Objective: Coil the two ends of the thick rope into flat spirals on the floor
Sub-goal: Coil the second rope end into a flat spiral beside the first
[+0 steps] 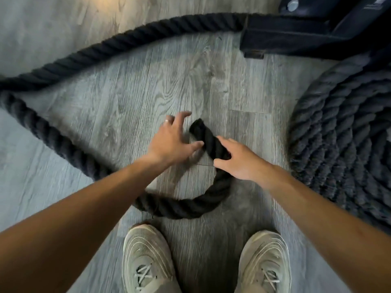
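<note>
Head view cuts off the finished spiral [347, 132] at right. Thick black rope [190, 205] curls into a hook on the grey floor [131, 98]. Right hand [239, 159] clamps its end; left hand [173, 140], fingers spread, thumb touching.

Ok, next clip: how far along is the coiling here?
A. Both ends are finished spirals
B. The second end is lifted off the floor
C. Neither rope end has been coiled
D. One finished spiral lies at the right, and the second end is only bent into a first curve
D: a finished spiral lies flat at the right, while the free end forms one open curve on the floor under the right hand and left hand.
</note>
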`<act>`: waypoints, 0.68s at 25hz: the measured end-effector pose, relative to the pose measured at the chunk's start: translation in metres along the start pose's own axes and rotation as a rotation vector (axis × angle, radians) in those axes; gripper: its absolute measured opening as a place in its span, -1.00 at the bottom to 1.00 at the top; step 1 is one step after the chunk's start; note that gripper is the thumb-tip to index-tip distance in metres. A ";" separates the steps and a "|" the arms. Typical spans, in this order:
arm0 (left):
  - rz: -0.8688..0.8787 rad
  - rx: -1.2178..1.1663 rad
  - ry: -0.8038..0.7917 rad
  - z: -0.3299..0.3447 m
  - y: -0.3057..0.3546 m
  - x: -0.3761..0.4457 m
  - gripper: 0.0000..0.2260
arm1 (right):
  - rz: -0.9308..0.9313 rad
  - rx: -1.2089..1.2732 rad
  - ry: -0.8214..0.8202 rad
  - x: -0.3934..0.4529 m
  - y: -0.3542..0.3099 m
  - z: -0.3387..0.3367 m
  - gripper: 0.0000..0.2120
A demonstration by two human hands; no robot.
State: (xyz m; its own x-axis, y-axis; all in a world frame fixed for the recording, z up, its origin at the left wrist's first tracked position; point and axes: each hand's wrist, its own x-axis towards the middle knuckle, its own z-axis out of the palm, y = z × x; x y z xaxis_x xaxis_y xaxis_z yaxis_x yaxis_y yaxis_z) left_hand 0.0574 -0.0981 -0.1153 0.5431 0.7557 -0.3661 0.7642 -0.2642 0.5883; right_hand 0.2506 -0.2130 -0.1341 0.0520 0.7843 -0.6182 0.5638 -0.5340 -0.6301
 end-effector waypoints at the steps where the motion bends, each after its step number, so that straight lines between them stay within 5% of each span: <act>1: 0.246 0.257 0.027 -0.005 -0.002 0.009 -0.26 | -0.014 -0.044 -0.038 0.001 0.000 0.000 -0.26; 3: 0.565 0.579 -0.128 -0.008 0.006 0.022 -0.36 | -0.047 -0.075 -0.021 -0.001 -0.005 0.001 -0.30; 5: 0.632 0.805 -0.214 -0.003 0.013 0.028 -0.41 | -0.054 -0.128 0.102 -0.012 -0.009 0.006 -0.28; 7: 0.596 0.946 -0.079 0.002 0.012 0.022 -0.40 | 0.065 -0.041 0.258 -0.032 -0.006 0.027 -0.10; 10: 0.230 0.832 0.089 0.006 0.016 0.007 -0.43 | 0.314 0.346 0.400 -0.062 -0.011 0.073 0.00; 13: -0.029 0.698 0.044 0.011 0.027 0.007 -0.43 | 0.332 0.525 0.440 -0.054 -0.014 0.077 -0.21; 17: -0.382 0.208 -0.151 -0.005 0.022 0.006 -0.42 | 0.191 0.386 0.465 -0.025 -0.016 0.027 -0.41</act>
State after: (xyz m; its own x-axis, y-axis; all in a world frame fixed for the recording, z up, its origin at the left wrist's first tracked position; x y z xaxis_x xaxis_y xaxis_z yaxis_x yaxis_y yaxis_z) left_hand 0.0757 -0.0962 -0.1006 0.2419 0.7303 -0.6389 0.9647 -0.1104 0.2390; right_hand 0.2184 -0.2327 -0.1213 0.5243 0.6728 -0.5220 0.1762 -0.6854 -0.7065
